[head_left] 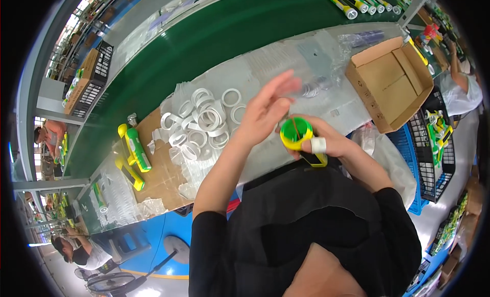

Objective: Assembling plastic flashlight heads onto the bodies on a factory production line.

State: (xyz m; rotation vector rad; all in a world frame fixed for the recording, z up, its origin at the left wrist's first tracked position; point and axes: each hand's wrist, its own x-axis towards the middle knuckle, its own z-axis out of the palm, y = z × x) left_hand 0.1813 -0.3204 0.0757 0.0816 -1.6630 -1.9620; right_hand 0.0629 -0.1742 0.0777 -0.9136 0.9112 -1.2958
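My right hand (pixel 326 142) grips a yellow and green flashlight (pixel 298 136) upright, its round open head facing up toward the camera. A white bandage wraps one finger of that hand. My left hand (pixel 268 105) hovers just above and left of the flashlight head, fingers spread, with nothing visible in it. A heap of white plastic rings (pixel 201 121) lies on the bench to the left of my left hand.
Two more yellow and green flashlights (pixel 133 151) lie on brown cardboard at the left. An open cardboard box (pixel 390 82) stands at the right, a green conveyor belt (pixel 204 41) runs behind with several flashlights (pixel 357 1) on it. Other people work at the edges.
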